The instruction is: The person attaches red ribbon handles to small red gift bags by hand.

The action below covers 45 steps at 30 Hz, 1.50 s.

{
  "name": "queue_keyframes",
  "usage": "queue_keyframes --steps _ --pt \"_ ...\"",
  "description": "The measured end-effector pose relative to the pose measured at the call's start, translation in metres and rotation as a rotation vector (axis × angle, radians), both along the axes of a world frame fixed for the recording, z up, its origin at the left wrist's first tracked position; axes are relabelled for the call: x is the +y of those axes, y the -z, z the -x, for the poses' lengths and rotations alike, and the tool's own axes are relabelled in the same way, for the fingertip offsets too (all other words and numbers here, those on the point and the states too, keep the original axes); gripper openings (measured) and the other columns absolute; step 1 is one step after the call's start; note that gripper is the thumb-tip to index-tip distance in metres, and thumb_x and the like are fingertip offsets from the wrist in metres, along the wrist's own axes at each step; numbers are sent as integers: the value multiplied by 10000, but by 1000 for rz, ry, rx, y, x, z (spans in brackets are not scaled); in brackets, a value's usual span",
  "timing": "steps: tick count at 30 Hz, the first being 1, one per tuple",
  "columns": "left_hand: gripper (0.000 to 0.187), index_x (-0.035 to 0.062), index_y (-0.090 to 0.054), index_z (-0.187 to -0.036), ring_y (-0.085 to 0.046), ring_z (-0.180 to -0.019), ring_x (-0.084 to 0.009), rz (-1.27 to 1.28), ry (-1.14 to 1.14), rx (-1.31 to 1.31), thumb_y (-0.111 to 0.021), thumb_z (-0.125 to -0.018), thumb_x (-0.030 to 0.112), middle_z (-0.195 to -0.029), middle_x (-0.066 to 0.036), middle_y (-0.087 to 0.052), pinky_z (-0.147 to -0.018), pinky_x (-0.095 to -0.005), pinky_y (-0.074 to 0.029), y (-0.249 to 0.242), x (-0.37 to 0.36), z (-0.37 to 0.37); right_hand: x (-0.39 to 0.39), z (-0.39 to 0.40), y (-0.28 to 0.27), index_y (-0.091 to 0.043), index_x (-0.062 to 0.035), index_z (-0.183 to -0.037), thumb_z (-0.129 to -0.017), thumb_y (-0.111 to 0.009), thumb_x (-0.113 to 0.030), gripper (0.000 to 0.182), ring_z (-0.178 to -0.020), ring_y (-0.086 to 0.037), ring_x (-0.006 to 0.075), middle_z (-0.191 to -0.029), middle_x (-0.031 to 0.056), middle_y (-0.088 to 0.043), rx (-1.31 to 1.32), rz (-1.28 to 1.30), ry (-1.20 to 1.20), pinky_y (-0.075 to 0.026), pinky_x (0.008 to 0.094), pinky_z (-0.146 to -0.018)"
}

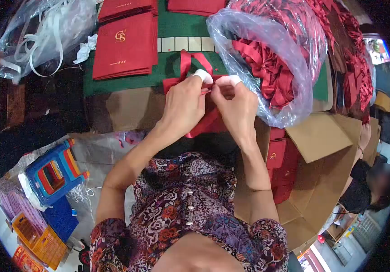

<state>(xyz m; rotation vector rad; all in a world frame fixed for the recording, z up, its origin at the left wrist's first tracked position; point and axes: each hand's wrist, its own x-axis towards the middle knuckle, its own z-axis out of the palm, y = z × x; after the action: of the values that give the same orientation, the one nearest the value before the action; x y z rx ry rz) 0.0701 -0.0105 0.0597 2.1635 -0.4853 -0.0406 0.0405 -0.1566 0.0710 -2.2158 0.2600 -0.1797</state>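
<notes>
A stack of finished red bags [124, 45] lies at the left of the green table [168, 68], out of the work's way. At centre, the left hand [185, 106] and right hand [236, 106] pinch a red ribbon [190, 61] on a red bag [204, 124] held between them at the table edge, beside a plastic sack of ribbons [272, 54].

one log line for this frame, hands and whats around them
left hand: pinching red ribbon | right hand: pinching same ribbon | red bag: under hands | stacked red bags: upper left | plastic bag of ribbons: right
</notes>
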Motion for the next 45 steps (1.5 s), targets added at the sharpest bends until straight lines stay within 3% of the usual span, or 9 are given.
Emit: queue_keyframes --steps 5,7,11,22,29,35,38,41,45 --pt "240 43 -595 -1050 -669 -862 -405 -8 15 -6 -691 -831 30 -923 -196 -671 -729 -442 -528 2 6 -3 -11 0 -9 -704 -11 -960 -859 -753 -78 131 -747 -697 136 -867 89 -720 34 -128 -54 -541 271 -680" --pt "231 44 -599 -1040 -668 -853 -399 2 20 -8 -699 -832 37 -927 -187 -664 -721 -437 -528 0 7 -2 -20 -8 -15 -722 -27 -984 -864 -746 -91 138 -723 -673 150 -851 88 -704 -195 129 -73 -521 288 -671" --pt "144 56 -616 -991 -649 -751 -376 -28 38 -129 -661 -854 61 -940 -128 -586 -624 -479 -525 -5 2 8 -43 -29 -20 -737 -8 -948 -882 -705 -166 174 -719 -666 209 -831 107 -693 67 126 -435 -500 317 -689" --pt "123 56 -657 -976 -663 -671 -275 -111 43 -319 -640 -856 78 -963 -89 -610 -564 -400 -533 6 2 17 -59 -69 -6 -751 19 -873 -829 -723 -199 223 -672 -636 85 -711 82 -715 401 -138 -782 -506 304 -638" --pt "128 62 -629 -936 -644 -847 -364 41 -21 -31 -707 -844 105 -914 -138 -609 -721 -439 -521 1 6 13 -42 -66 18 -713 5 -882 -930 -678 -198 212 -705 -570 52 -754 -41 -641 -1 -126 -265 -468 243 -644" --pt "134 35 -679 -1024 -640 -883 -369 258 -121 -23 -645 -912 101 -969 -164 -621 -782 -413 -518 12 5 -3 -44 -57 13 -736 -29 -1111 -962 -665 -230 261 -677 -627 72 -848 16 -721 -131 78 -129 -483 240 -602" --pt "140 22 -688 -1027 -645 -879 -344 235 -165 -81 -621 -939 108 -985 -159 -627 -791 -396 -518 15 8 -4 -35 -37 -7 -707 -26 -1151 -962 -663 -153 232 -738 -627 69 -941 29 -718 -142 -206 -48 -491 211 -641" --pt "201 30 -664 -1070 -605 -720 -210 297 -255 8 -537 -1018 177 -880 -93 -598 -673 -328 -493 6 9 4 -20 -17 0 -710 -11 -1107 -957 -674 -134 197 -791 -618 57 -962 24 -712 -137 -310 -75 -500 213 -696" --pt "314 68 -547 -1174 -340 -590 -14 856 -325 544 -353 -1101 303 -761 45 -418 -509 -216 -289 -8 -2 20 15 4 5 -706 -4 -1081 -945 -678 -60 150 -861 -632 68 -989 16 -713 20 -468 -161 -517 235 -800"
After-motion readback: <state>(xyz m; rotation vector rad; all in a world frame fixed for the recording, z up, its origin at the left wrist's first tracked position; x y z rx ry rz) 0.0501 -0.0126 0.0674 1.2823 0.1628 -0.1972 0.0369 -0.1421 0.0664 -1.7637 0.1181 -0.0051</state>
